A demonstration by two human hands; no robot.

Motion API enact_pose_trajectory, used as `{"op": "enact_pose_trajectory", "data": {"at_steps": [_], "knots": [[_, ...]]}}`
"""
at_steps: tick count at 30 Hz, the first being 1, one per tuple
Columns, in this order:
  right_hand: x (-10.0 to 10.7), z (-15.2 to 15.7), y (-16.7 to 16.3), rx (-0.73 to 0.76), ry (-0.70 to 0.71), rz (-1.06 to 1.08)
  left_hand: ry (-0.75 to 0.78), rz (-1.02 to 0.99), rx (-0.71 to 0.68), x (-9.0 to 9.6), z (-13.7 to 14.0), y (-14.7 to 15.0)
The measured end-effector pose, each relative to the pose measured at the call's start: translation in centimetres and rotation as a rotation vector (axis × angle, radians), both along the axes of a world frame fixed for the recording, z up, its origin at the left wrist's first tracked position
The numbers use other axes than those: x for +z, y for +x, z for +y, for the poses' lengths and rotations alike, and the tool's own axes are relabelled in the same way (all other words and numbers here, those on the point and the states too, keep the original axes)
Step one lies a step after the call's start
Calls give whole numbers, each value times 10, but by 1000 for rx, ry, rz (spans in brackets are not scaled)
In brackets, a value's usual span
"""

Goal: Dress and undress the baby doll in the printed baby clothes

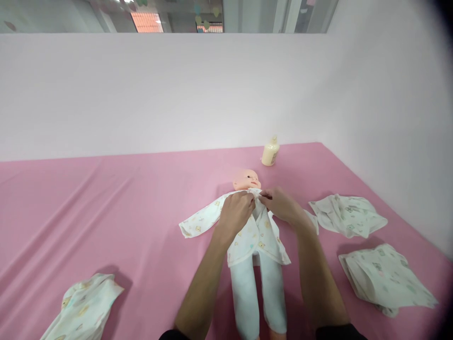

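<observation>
A baby doll [246,179] lies on its back with its head away from me. It wears a white printed jacket [244,241] and plain white trousers [245,297]. At the neckline my left hand [238,210] is closed, its fingers pinching the jacket's collar edge. Just to the right, my right hand [281,204] pinches the opposite edge of the collar. The jacket front lies open in a narrow gap below the hands. One sleeve stretches out to the left; the other is partly hidden behind my right forearm. Any fastener between the fingertips is too small to make out.
A pink sheet [141,212] covers the surface, which meets white walls at the back and right. A cream pump bottle [270,152] stands beyond the doll's head. Folded printed clothes [384,276] and a crumpled one [348,215] lie right; another garment [85,307] lies front left.
</observation>
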State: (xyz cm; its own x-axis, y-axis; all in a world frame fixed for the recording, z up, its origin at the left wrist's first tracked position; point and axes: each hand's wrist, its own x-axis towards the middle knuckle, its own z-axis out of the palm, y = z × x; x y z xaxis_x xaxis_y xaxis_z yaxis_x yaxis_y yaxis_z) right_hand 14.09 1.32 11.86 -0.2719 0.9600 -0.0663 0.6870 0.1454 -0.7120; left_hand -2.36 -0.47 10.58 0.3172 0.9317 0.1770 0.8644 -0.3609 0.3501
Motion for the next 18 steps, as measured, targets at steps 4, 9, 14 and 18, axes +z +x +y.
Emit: {"op": "enact_pose_trajectory", "data": {"at_steps": [4, 9, 14, 18], "knots": [[-1, 1, 0, -50, 6, 16, 19, 51, 21, -3, 1, 7], [-3, 0, 2, -146, 11, -16, 32, 83, 31, -4, 1, 10], [3, -2, 3, -93, -66, 123, 64, 82, 54, -3, 1, 10], [6, -1, 2, -114, -100, 213, 95, 91, 38, -5, 1, 12]]}}
